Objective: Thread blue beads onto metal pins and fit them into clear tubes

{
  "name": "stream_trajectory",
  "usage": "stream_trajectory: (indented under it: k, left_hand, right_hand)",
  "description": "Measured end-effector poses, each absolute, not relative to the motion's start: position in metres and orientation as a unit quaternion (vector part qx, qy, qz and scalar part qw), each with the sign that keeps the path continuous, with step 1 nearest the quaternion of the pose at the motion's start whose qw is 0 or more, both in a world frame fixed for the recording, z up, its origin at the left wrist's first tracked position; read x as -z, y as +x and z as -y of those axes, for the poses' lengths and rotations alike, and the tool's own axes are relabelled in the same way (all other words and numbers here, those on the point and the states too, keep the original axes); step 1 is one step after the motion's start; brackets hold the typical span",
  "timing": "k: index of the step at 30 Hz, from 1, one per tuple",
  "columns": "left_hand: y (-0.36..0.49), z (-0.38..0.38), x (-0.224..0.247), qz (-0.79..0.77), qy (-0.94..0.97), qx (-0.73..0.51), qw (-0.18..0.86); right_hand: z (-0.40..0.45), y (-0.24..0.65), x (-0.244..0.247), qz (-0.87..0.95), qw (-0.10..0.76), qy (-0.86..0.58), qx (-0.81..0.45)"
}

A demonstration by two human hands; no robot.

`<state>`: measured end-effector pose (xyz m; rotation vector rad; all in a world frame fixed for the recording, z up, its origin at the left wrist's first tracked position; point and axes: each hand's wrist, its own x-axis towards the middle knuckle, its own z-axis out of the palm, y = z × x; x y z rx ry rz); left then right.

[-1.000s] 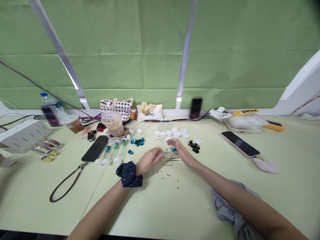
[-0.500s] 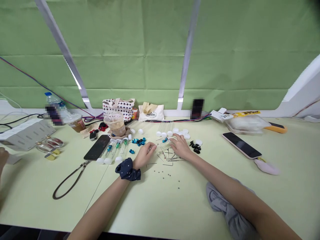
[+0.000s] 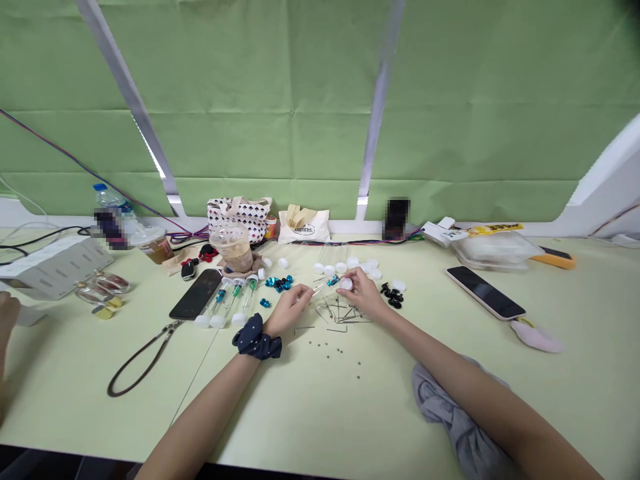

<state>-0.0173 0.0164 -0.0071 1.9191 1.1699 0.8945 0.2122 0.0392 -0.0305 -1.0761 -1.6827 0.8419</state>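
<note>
My left hand [image 3: 293, 308], with a dark dotted scrunchie [image 3: 257, 338] at its wrist, is closed on a clear tube [image 3: 321, 288]. Inside the tube's right end shows a blue shiny piece [image 3: 333, 281]. Right beside that end, my right hand [image 3: 367, 293] pinches a round white cap [image 3: 345, 285]; whether cap and tube touch I cannot tell. Below the hands lie several metal hex keys [image 3: 337, 328] and tiny grey bits [image 3: 327, 344]. Blue pieces [image 3: 279, 284] lie left of the tube, black pieces [image 3: 391, 295] right of my right hand.
Capped tubes [image 3: 233, 300] lie beside a dark phone [image 3: 196, 295] at left. A drink cup [image 3: 234, 247] stands behind them. More clear tubes [image 3: 334, 253] and white caps [image 3: 373, 267] lie beyond my hands. Another phone [image 3: 485, 293] is at right. Another person's hand [image 3: 7, 317] shows at far left.
My right hand now has a white cap between its fingers, drawn up by the tube's end. My left hand keeps its hold on the tube, and the view has shifted slightly.
</note>
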Motion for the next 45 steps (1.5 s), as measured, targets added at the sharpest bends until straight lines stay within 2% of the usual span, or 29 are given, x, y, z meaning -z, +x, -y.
stream_trajectory:
  k: [5,13,18,30,41,45]
  left_hand:
    - [-0.015,-0.014,0.005,-0.437,0.733,-0.331,0.402]
    - [-0.012,-0.01,0.001,-0.434,0.737,-0.313,0.413]
    - [-0.01,-0.005,-0.006,-0.429,0.759,-0.314,0.375]
    - [0.01,0.015,-0.003,-0.421,0.798,-0.305,0.306]
    - [0.009,0.016,-0.007,-0.407,0.794,-0.291,0.345]
    - [0.009,0.018,-0.008,-0.414,0.811,-0.287,0.296]
  right_hand:
    - [-0.034,0.209,0.021,0.623,0.499,-0.378,-0.468]
    - [-0.026,0.207,0.016,0.642,0.454,-0.388,-0.479]
    - [-0.017,0.204,0.011,0.671,0.425,-0.416,-0.442]
    - [-0.011,0.202,0.009,0.668,0.482,-0.487,-0.29]
    - [-0.001,0.197,-0.002,0.669,0.495,-0.468,-0.298]
    - [-0.003,0.199,-0.002,0.682,0.482,-0.453,-0.312]
